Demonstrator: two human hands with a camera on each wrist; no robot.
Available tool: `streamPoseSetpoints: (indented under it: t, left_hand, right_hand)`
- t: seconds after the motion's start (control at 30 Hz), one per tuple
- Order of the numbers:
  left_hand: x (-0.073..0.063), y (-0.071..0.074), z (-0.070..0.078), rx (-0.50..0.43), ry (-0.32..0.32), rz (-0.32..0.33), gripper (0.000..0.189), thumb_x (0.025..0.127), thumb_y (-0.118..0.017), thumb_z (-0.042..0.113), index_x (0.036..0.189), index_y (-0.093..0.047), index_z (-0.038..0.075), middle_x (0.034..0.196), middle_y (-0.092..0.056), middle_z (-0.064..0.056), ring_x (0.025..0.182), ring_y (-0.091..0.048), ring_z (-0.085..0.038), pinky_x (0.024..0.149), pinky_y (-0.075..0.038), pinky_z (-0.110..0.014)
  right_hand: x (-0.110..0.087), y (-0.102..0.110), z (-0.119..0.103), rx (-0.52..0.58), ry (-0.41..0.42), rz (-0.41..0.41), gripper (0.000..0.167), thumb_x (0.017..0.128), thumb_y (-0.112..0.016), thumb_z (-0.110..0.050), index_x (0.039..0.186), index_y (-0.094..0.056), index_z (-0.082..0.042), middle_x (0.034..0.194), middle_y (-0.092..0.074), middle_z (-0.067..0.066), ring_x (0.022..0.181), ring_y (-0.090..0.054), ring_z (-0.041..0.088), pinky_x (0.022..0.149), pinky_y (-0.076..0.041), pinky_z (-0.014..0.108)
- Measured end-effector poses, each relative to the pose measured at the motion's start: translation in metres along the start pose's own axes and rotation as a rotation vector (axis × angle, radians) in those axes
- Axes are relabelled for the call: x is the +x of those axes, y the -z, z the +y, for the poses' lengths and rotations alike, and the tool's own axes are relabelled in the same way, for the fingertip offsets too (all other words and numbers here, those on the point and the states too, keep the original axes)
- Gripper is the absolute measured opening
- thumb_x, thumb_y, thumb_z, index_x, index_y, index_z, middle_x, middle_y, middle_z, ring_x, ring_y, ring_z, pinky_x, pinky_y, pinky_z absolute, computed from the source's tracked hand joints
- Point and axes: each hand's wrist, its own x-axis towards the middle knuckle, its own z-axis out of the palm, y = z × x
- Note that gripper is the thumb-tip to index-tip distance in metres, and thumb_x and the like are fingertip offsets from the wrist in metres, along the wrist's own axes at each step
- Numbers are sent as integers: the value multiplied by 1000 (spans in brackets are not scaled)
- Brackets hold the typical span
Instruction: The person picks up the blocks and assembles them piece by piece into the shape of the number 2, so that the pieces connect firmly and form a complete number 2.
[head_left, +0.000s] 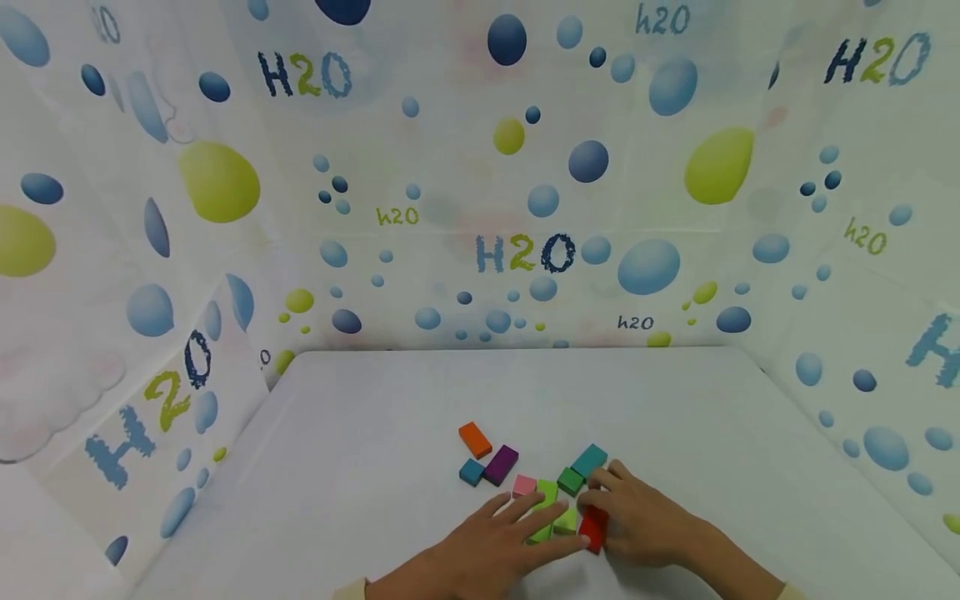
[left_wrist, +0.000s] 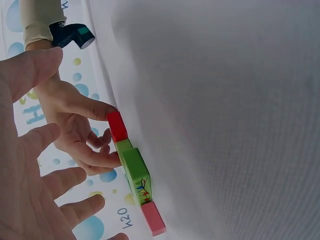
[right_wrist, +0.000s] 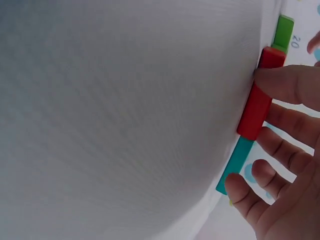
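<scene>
My right hand [head_left: 651, 518] pinches a red block [head_left: 593, 530], its thumb on one side and fingers on the other; the right wrist view shows the red block [right_wrist: 256, 107] between them. Over the lime green long block [head_left: 547, 497] my left hand [head_left: 483, 546] is held with fingers spread, partly hiding it. The left thumb's tip appears close to the red block; contact is unclear. A small light green block [head_left: 566, 522] lies between the lime and red ones. A pink block [head_left: 524, 485] sits by the left fingertips. Beyond the right fingers are a green block [head_left: 571, 481] and a teal block [head_left: 590, 459].
Farther back on the white table [head_left: 375, 417] lie an orange block [head_left: 475, 439], a blue block [head_left: 472, 472] and a purple block [head_left: 501, 465], the last two touching. Sheeting printed with drops [head_left: 525, 167] stands at the table's back and both sides.
</scene>
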Motion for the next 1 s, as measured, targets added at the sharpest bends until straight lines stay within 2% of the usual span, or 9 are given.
streamPoseSetpoints:
  t: [0.2, 0.33, 0.63, 1.0]
  left_hand:
    - [-1, -1, 1, 32, 10, 6, 84, 90, -50, 72, 160, -9, 49, 169, -16, 9, 154, -24, -25, 113, -39, -56]
    - [-2, -2, 0, 49, 8, 12, 86, 90, -50, 73, 161, -8, 49, 169, -17, 9, 154, -23, -25, 112, -40, -56]
    - [-3, -3, -1, 12, 24, 0, 85, 89, -52, 72, 159, -9, 51, 169, -17, 11, 154, -23, -26, 112, -40, -58]
    - [-5, -5, -4, -3, 27, 1, 85, 88, -51, 74, 159, -9, 52, 169, -17, 10, 154, -22, -26, 112, -39, -59]
  right_hand:
    - [-1, -3, 9, 133, -24, -32, 42, 84, -81, -35, 123, -65, -32, 119, -52, -13, 110, -40, 10, 90, -55, 28]
    - [-2, -3, 13, 197, -32, -42, 41, 84, -82, -32, 122, -66, -30, 117, -51, -15, 110, -40, 11, 90, -53, 27]
    - [-2, -5, 17, 224, -46, -57, 38, 83, -84, -30, 116, -65, -29, 108, -50, -20, 104, -40, 8, 86, -50, 24]
    - [-4, -4, 19, 207, -52, -62, 32, 83, -84, -27, 110, -67, -26, 102, -51, -21, 100, -44, 5, 86, -51, 23]
